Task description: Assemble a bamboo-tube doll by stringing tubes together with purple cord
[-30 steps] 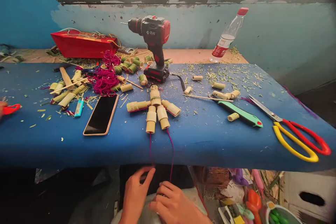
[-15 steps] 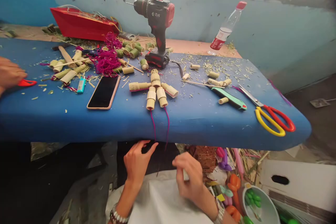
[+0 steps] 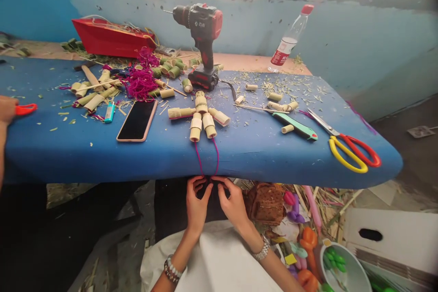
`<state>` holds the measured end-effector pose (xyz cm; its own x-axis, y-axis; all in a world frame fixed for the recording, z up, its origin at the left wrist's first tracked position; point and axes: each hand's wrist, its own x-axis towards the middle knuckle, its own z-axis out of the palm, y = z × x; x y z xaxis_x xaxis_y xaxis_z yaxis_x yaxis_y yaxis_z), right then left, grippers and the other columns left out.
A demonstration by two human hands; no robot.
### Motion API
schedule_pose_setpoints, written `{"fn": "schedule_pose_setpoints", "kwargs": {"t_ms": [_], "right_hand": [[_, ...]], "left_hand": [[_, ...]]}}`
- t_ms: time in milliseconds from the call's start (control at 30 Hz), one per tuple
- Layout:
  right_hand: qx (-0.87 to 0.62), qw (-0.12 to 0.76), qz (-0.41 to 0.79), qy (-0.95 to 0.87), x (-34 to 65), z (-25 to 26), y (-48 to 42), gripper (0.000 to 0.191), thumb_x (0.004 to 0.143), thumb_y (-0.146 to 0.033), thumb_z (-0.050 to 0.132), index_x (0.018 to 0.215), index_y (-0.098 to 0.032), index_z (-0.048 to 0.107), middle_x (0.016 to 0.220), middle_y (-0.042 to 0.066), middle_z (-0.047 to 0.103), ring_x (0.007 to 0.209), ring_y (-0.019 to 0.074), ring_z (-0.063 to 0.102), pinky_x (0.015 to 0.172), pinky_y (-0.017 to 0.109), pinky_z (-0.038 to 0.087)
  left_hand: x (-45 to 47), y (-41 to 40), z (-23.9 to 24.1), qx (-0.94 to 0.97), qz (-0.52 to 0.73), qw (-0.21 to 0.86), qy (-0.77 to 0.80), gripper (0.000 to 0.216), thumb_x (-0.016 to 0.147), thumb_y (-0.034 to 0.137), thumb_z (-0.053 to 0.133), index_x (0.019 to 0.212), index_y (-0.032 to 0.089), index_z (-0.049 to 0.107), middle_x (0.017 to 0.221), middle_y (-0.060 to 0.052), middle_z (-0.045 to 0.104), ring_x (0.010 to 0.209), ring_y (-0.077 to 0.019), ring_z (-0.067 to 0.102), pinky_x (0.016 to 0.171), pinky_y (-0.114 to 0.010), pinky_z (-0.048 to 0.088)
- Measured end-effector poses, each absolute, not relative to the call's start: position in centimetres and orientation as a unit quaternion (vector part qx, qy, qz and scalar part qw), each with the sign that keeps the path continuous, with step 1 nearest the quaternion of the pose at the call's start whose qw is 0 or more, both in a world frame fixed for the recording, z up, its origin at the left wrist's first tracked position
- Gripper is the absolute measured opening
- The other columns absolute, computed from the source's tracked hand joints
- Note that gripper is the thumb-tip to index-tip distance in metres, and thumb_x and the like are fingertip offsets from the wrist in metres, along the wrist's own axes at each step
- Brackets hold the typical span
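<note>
the left hand (image 3: pixel 199 203) and right hand (image 3: pixel 233 205) pinch the pink string (image 3: pixel 216 159) just below the blue table edge (image 3: pixel 102 164), with the bamboo doll (image 3: pixel 201 116) above. earlier the hands were apart; now they nearly touch.

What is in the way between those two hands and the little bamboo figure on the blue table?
Only the front edge of the blue table: the left hand and right hand sit below it, with magenta cords running over it to the bamboo figure.
</note>
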<state>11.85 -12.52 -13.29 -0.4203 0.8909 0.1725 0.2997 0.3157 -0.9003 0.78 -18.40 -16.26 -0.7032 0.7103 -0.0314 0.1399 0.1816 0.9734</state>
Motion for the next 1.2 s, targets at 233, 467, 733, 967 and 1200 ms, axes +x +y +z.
{"fn": "schedule_pose_setpoints", "kwargs": {"t_ms": [233,467,733,967,1200], "right_hand": [[-0.381,0.322,0.456,-0.737,11.5,-12.9,-12.8,0.030,0.102,-0.023,0.047,0.109,-0.018,0.075,0.108,0.010,0.078,0.099,0.0216,0.076,0.092,0.035,0.060],[-0.347,0.286,0.454,-0.769,11.8,-10.1,-13.2,0.024,0.104,-0.027,0.053,0.106,-0.018,0.074,0.099,0.007,0.077,0.084,0.0184,0.073,0.081,0.029,0.056],[-0.352,0.288,0.454,-0.766,10.1,-8.2,-13.0,0.030,0.108,-0.034,0.049,0.091,-0.018,0.067,0.078,0.001,0.066,0.068,0.0131,0.060,0.064,0.023,0.045],[-0.336,0.305,0.446,-0.772,10.0,-5.8,-13.6,0.039,0.112,-0.037,0.040,0.082,-0.019,0.058,0.068,-0.001,0.064,0.058,0.0114,0.056,0.057,0.022,0.040],[-0.291,0.360,0.334,-0.821,10.1,-3.5,-14.2,0.047,0.115,-0.037,0.028,0.084,-0.022,0.059,0.073,0.001,0.070,0.058,0.0139,0.064,0.058,0.025,0.045]], "left_hand": [[0.4,-18.8,-15.7,0.322,0.543,0.284,0.722,0.030,0.093,0.052,0.065,0.098,0.022,0.065,0.088,-0.003,0.072,0.085,-0.0202,0.069,0.083,-0.034,0.055],[0.3,-21.9,-14.0,0.381,0.502,0.269,0.729,0.029,0.096,0.050,0.062,0.082,0.024,0.065,0.076,-0.001,0.067,0.073,-0.0186,0.063,0.073,-0.032,0.050],[-1.2,-23.2,-10.8,0.514,0.455,0.244,0.685,0.028,0.093,0.040,0.065,0.067,0.027,0.063,0.066,-0.003,0.065,0.067,-0.0218,0.060,0.073,-0.038,0.049],[-3.5,-19.9,-5.4,0.379,0.494,0.399,0.673,0.052,0.103,0.060,0.040,0.105,0.023,0.075,0.102,-0.011,0.077,0.092,-0.0263,0.071,0.082,-0.039,0.056],[-5.9,-11.5,-0.8,0.147,0.541,0.719,0.410,0.040,0.094,0.052,0.066,0.114,0.018,0.070,0.092,-0.007,0.074,0.079,-0.0180,0.072,0.076,-0.030,0.056]]}}
